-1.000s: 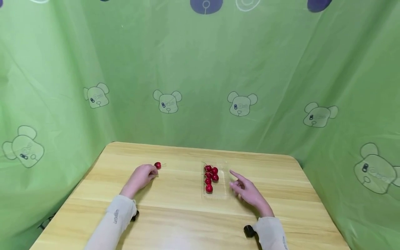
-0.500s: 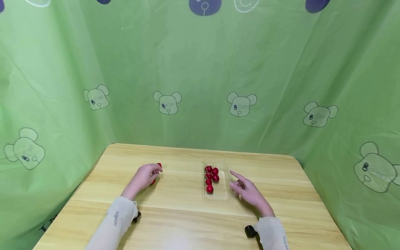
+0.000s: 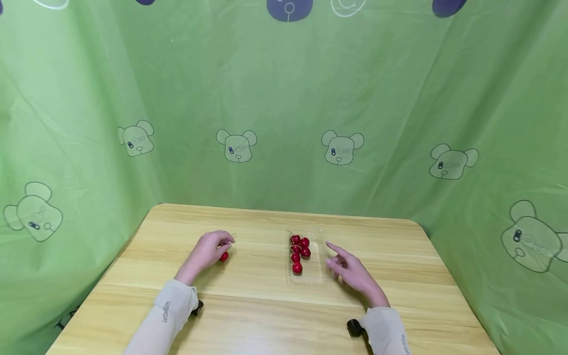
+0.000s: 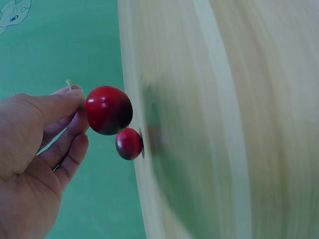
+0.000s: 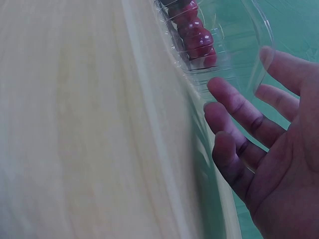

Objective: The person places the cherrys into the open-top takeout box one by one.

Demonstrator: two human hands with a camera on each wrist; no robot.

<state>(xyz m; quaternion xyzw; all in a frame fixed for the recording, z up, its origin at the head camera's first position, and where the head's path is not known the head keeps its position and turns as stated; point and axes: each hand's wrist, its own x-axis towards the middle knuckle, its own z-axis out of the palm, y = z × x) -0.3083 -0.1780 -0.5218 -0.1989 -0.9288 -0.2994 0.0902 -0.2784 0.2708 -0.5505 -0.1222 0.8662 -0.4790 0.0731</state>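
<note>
My left hand [image 3: 207,252] pinches a red cherry [image 4: 108,110] by its stem between thumb and fingertips. The fruit hangs just above the table, below the fingers in the head view. A second cherry [image 4: 129,144] lies on the wood beyond it; my left hand hides it in the head view, where only a stem shows. At the right edge of a clear plastic box [image 3: 316,274] is my right hand [image 3: 352,273], its fingers loosely spread and holding nothing. Thumb and fingertips overlap the rim in the right wrist view; contact is hard to tell. Several cherries [image 3: 296,249] sit along the box's left side.
The wooden table [image 3: 266,315] has rounded far corners. A green curtain [image 3: 284,187] printed with bear heads hangs behind it and at both sides. Each sleeve cuff carries a small black device [image 3: 354,328].
My left hand has moved slightly right and lifted a cherry by its stem, which now hangs in view below the fingers. The right hand and the box have stayed in place.
</note>
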